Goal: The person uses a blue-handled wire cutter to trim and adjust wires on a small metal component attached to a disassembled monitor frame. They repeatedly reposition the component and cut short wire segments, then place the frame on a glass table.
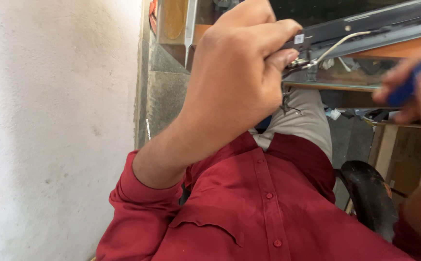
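- You are sitting with your red shirt [263, 212] filling the lower middle of the frame, and a pale plastered wall [51, 130] is taking up the whole left side.
- Your left hand [239, 72] is rising through the upper middle of the frame, clenched around the near end of a long dark flat panel [365, 26], with the fingers curling over its edge.
- That panel is stretching from your left hand out to the upper right corner, lying just above the wooden edge of the bench [394, 48]; a thin white cable [338, 46] is running along it toward a small metal hinge part [300, 62] beside your fingertips.
- Your right hand [416, 84] is coming in blurred at the right edge, closing on a blue handle [413, 77], near the panel but not touching it.
- A black seat edge [370, 193] is showing at the lower right.
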{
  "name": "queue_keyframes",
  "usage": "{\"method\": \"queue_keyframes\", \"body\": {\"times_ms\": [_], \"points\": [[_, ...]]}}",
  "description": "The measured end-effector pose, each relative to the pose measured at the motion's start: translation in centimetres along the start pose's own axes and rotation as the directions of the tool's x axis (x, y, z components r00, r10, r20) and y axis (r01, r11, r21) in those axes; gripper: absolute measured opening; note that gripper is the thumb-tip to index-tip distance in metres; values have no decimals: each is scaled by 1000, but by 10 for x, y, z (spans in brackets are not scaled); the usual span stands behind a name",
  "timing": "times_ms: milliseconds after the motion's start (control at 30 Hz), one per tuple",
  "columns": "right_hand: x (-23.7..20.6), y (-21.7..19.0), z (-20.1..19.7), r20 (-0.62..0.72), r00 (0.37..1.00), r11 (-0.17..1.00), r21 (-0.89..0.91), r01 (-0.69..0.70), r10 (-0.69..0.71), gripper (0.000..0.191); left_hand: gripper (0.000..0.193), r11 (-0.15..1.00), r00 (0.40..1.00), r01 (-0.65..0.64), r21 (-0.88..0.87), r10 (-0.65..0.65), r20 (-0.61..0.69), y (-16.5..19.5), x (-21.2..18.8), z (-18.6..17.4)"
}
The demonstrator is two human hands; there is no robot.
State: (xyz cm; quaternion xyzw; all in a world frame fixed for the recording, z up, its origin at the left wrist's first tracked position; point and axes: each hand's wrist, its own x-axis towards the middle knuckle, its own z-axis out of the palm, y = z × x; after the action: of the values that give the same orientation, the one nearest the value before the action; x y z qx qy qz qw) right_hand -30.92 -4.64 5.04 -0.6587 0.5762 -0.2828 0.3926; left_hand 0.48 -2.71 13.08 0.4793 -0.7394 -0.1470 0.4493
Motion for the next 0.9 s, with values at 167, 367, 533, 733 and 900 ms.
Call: {"method": "queue_keyframes", "body": {"times_ms": [167,367,533,733,900], "points": [[27,-62,18,-19,979,979,8,204,-204,19,20,999,998,-23,44,26,-59,8,-7,4],[50,-109,10,121,957,963,-26,267,-262,23,23,968,978,-155,199,179,-108,15,-15,10],[61,-105,7,214,969,990,86,110,-126,28,28,936,965,-238,260,257,-41,16,-17,2],[67,-108,2,289,954,996,-13,87,-80,33,15,985,993,-110,131,115,-32,15,-14,8],[69,-97,-6,334,937,992,-32,121,-104,39,4,993,999,52,106,-51,-9,14,-2,14]]}}
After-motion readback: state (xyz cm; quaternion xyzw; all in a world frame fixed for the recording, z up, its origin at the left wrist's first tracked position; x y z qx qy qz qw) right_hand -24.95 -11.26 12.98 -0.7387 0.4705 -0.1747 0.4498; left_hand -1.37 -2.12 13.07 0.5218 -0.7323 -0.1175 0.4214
